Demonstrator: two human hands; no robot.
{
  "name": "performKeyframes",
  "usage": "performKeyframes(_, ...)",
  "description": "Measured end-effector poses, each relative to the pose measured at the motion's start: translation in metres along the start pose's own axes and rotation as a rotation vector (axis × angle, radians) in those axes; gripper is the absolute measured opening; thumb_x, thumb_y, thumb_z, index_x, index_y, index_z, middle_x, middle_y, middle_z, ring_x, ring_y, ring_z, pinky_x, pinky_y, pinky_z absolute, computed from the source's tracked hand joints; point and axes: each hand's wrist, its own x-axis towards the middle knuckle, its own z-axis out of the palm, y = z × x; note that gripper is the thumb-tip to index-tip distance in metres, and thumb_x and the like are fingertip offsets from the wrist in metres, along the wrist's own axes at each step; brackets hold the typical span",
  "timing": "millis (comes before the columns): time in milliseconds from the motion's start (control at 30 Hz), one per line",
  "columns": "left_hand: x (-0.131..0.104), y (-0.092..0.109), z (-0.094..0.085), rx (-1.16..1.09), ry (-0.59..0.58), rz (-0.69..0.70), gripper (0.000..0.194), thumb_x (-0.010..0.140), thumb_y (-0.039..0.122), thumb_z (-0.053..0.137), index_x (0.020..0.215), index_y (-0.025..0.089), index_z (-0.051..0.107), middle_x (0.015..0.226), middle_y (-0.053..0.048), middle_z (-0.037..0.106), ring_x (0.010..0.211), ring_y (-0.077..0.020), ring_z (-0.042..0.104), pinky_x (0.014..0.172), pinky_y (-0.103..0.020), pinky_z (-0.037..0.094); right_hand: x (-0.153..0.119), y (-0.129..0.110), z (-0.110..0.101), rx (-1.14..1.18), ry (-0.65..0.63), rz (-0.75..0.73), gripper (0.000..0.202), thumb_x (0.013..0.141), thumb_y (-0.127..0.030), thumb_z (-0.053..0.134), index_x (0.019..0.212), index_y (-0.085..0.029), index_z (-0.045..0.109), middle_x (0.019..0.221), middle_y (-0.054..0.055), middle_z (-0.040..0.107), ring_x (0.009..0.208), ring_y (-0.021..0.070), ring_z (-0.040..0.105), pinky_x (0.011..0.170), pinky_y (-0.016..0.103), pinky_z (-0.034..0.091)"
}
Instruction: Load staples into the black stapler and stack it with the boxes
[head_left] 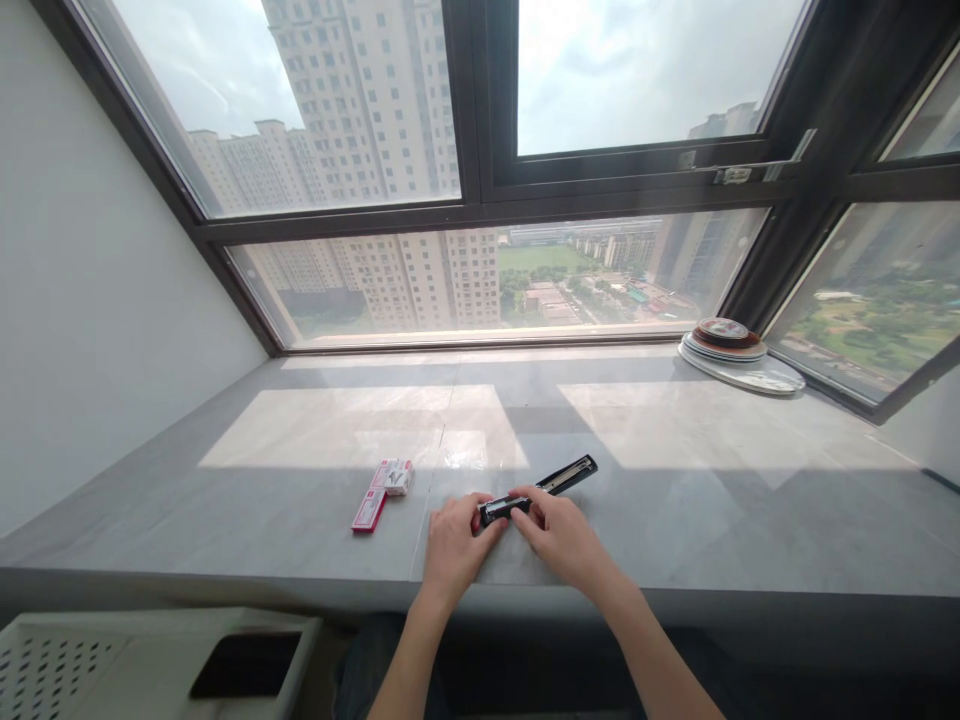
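A black stapler (568, 474), folded wide open, lies across the grey stone sill in front of me, its long arm pointing to the upper right. My left hand (455, 545) grips the stapler's near left end between thumb and fingers. On the stapler's middle, the thumb and fingers of my right hand (562, 535) are closed from the right side. Some of the stapler is hidden under my fingers. To the left of my hands, a small white and pink box (398, 478) rests against red and white boxes (369, 510).
A stack of plates (726, 345) stands at the back right of the sill (645, 530), by the dark window frame. A white wall rises on the left. Below the front edge at lower left is a light perforated container (150, 660).
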Motion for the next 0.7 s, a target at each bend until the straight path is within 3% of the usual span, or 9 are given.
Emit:
performKeyframes(133,0.001,-0.002,0.002,-0.018,0.004,-0.022,0.028,0.087,0.05,0.066,0.108,0.032,0.07,0.075,0.001,0.062,0.082,-0.0227,0.059,0.076,-0.032,0.035,-0.01,0.045,-0.033,0.091,0.108,0.205,0.039,0.091,-0.06,0.058,0.091,-0.021,0.067,0.055,-0.005,0.048,0.053,0.0139,0.045,0.054,0.026,0.032)
performKeyframes(200,0.002,-0.002,0.002,-0.033,-0.002,-0.023,0.028,0.087,0.049,0.066,0.109,0.033,0.07,0.075,0.001,0.062,0.082,-0.0228,0.059,0.078,-0.033,0.035,-0.009,0.066,-0.051,0.161,0.151,0.331,0.046,0.085,-0.064,0.063,0.1,-0.021,0.066,0.053,-0.007,0.043,0.05,0.0116,0.037,0.05,0.025,0.027)
performKeyframes(267,0.003,-0.002,0.001,-0.043,-0.011,-0.018,0.028,0.087,0.048,0.066,0.11,0.034,0.07,0.076,0.001,0.063,0.084,-0.0229,0.06,0.08,-0.033,0.035,0.0,0.075,-0.066,0.298,0.117,0.355,0.055,0.083,-0.067,0.065,0.114,-0.021,0.064,0.057,-0.008,0.044,0.05,0.0103,0.034,0.047,0.024,0.023)
performKeyframes(333,0.003,-0.002,0.001,-0.044,-0.016,-0.018,0.027,0.087,0.049,0.066,0.11,0.034,0.071,0.076,0.002,0.063,0.084,-0.0227,0.06,0.08,-0.033,0.035,0.015,0.07,-0.073,0.423,0.043,0.277,0.059,0.081,-0.068,0.066,0.115,-0.021,0.064,0.063,-0.006,0.049,0.052,0.0097,0.035,0.047,0.023,0.022)
performKeyframes(433,0.002,0.0,-0.001,-0.036,-0.016,-0.025,0.026,0.087,0.049,0.066,0.109,0.035,0.071,0.077,0.002,0.063,0.082,-0.0216,0.059,0.08,-0.033,0.035,0.038,0.046,-0.069,0.444,-0.042,0.088,0.053,0.077,-0.065,0.071,0.102,-0.018,0.067,0.07,-0.003,0.055,0.058,0.0105,0.042,0.052,0.024,0.029)
performKeyframes(600,0.001,0.0,0.0,-0.008,-0.012,-0.017,0.027,0.087,0.051,0.066,0.109,0.035,0.07,0.077,0.002,0.063,0.083,-0.0224,0.059,0.079,-0.033,0.034,0.058,0.009,-0.033,0.105,-0.106,-0.069,0.038,0.075,-0.056,0.077,0.084,-0.02,0.067,0.059,-0.007,0.046,0.057,0.01,0.039,0.055,0.024,0.027)
performKeyframes(700,0.001,-0.001,0.002,0.032,-0.002,-0.01,0.024,0.089,0.051,0.064,0.101,0.031,0.068,0.075,0.001,0.062,0.084,-0.0229,0.058,0.078,-0.032,0.034,0.059,-0.002,-0.014,-0.149,-0.117,-0.146,0.027,0.074,-0.044,0.08,0.082,-0.021,0.069,0.063,-0.005,0.054,0.061,0.0111,0.045,0.057,0.024,0.024)
